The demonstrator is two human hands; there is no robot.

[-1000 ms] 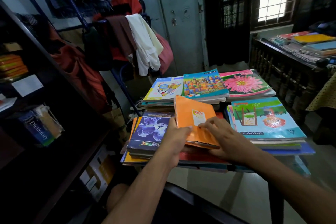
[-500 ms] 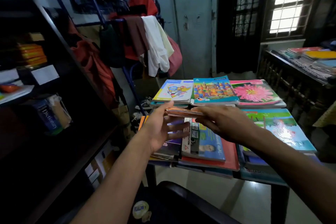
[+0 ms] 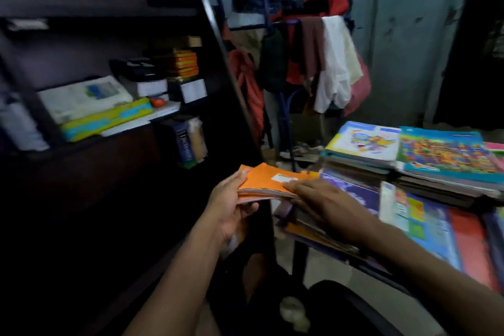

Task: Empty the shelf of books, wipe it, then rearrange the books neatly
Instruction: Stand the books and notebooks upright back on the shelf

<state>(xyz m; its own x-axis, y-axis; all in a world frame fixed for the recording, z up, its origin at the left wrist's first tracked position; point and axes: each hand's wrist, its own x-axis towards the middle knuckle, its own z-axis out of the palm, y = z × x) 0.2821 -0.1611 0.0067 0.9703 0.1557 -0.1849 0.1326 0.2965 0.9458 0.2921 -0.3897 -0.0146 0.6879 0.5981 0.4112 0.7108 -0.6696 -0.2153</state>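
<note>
A small stack of thin orange notebooks point(image 3: 268, 181) is held in the air between the dark shelf point(image 3: 207, 11) and the table. My left hand point(image 3: 231, 204) grips its left edge, thumb on top and fingers underneath. My right hand point(image 3: 327, 206) lies on the stack's right end, fingers over the top cover. Several piles of colourful books point(image 3: 441, 153) lie on the table at the right. On the shelf's middle level lie a few flat books point(image 3: 90, 106) and small boxes; a blue dictionary point(image 3: 184, 142) stands below.
A blue rack hung with clothes point(image 3: 332, 63) stands behind, between shelf and table. A grey cupboard door point(image 3: 420, 35) is at the back right. A dark chair edge point(image 3: 362, 305) lies below my arms. The lower shelf levels are in deep shadow.
The orange notebooks were lifted off the table pile and carried left toward the shelf. My view has swung left, so the shelf fills the left half.
</note>
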